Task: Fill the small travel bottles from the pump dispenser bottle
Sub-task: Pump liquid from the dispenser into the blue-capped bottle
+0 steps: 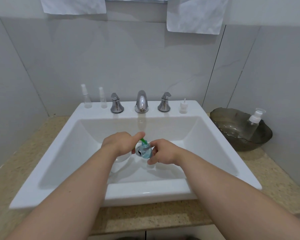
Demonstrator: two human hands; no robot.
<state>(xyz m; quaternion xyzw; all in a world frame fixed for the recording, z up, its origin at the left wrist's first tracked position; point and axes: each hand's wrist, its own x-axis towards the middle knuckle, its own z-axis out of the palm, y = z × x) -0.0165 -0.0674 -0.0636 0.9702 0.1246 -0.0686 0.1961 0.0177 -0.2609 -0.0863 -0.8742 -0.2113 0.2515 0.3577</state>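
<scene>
- Small travel bottle (pixel 145 150) — clear, with pale blue liquid inside — stands upright in my right hand (pixel 163 151), over the sink drain (pixel 138 150). My thumb and fingers are curled in, pinching its sides.
- My left hand (pixel 118 144) is wrapped round the white pump dispenser bottle (pixel 122 161), just left of the small bottle, with one finger stretched over the pump top.
- The dispenser's green nozzle (pixel 143 140) slants down to the small bottle's mouth; I cannot tell whether the two touch.
- Both hands are low inside the white rectangular sink (pixel 206 144).
- On the sink's back ledge, left of the chrome faucet (pixel 141 101), stand a taller clear spray bottle (pixel 86 97) and a shorter clear spray bottle (pixel 103 98), both capped.
- At the ledge's right end sits a small white pointed cap (pixel 183 106).
- On the speckled countertop (pixel 16 161) to the right, a dark translucent bowl (pixel 249 144) holds a leaning clear pump bottle (pixel 253 123) with a white head.
- White towels (pixel 194 18) hang on the wall above.
</scene>
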